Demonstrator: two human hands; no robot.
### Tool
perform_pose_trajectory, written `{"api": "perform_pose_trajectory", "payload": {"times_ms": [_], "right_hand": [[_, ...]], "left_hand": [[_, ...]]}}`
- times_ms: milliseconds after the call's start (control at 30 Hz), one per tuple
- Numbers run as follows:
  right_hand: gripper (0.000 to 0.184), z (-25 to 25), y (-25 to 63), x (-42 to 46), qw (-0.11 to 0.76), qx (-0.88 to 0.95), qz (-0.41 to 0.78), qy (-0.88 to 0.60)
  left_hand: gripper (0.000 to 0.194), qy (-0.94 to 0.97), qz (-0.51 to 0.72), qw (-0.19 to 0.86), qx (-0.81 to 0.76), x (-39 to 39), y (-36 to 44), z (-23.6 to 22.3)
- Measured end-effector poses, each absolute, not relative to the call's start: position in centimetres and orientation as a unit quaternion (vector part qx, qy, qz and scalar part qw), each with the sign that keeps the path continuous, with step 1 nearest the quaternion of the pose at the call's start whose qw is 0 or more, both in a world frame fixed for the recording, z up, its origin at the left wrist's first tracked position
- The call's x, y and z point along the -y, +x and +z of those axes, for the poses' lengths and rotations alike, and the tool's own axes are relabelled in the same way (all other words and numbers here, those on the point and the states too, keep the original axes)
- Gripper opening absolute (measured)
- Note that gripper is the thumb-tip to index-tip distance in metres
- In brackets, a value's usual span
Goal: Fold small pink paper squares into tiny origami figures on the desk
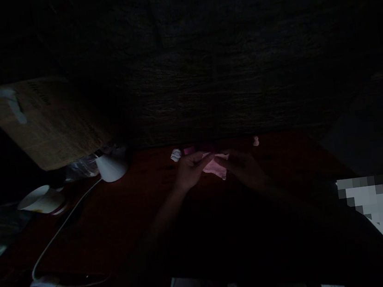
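Both my hands meet over the far middle of a dark reddish table [130, 216], in very dim light. A small piece of pink cloth [216, 167] hangs between them. My left hand [189, 169] is closed, pinching its upper left edge between thumb and fingers. On the other side my right hand [247, 169] pinches the upper right edge. Just behind the left hand lies a darker pink piece [189, 150], partly covered by the fingers. A white crumpled or wound bundle [175, 154] rests left of it. Further right sits a small pale pink object [256, 141], its kind unclear.
At left stand a white cone-shaped lamp base [112, 167] with a white cable [58, 227], a white bowl-like container [43, 200] and a cardboard sheet [46, 124]. A dark textured wall [212, 85] closes off the back. A pixelated white patch [380, 204] is at right.
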State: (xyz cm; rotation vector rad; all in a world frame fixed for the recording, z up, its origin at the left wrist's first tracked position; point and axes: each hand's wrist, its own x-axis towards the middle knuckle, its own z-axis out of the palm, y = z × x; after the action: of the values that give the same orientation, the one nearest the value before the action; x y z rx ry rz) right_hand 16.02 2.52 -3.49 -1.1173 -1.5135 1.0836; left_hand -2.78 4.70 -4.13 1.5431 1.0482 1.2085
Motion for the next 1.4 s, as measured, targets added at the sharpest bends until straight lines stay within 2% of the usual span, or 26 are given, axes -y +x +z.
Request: {"api": "perform_pose_trajectory", "payload": {"times_ms": [67, 167, 233, 667, 833, 1167, 1400], "right_hand": [[0.049, -3.6, 16.0, -2.5, 0.48, 0.595, 0.442, -0.47], [0.049, -3.8, 16.1, -2.6, 0.511, 0.554, 0.435, -0.494], [0.047, -3.9, 16.1, -2.7, 0.514, 0.541, 0.445, -0.495], [0.033, -2.8, 17.3, -2.9, 0.489, 0.603, 0.441, -0.45], [0.033, -2.9, 17.2, -2.9, 0.478, 0.626, 0.43, -0.442], [0.037, -3.0, 17.0, -2.7, 0.439, 0.668, 0.4, -0.448], [0.041, -3.0, 17.2, -3.0, 0.438, 0.65, 0.435, -0.442]], "left_hand": [[0.038, 0.599, 0.497, 0.464, -0.423, -4.6, -2.5, -4.2], [0.054, 0.545, 0.483, 0.556, -0.402, -4.3, -2.1, -4.1], [0.056, 0.528, 0.466, 0.586, -0.402, -4.2, -2.0, -4.1], [0.048, 0.553, 0.442, 0.564, -0.426, -4.2, -2.4, -3.9], [0.048, 0.592, 0.435, 0.523, -0.432, -4.2, -2.4, -4.0], [0.034, 0.675, 0.41, 0.45, -0.417, -4.3, -3.0, -4.0], [0.04, 0.639, 0.414, 0.511, -0.398, -4.1, -3.0, -3.7]]}}
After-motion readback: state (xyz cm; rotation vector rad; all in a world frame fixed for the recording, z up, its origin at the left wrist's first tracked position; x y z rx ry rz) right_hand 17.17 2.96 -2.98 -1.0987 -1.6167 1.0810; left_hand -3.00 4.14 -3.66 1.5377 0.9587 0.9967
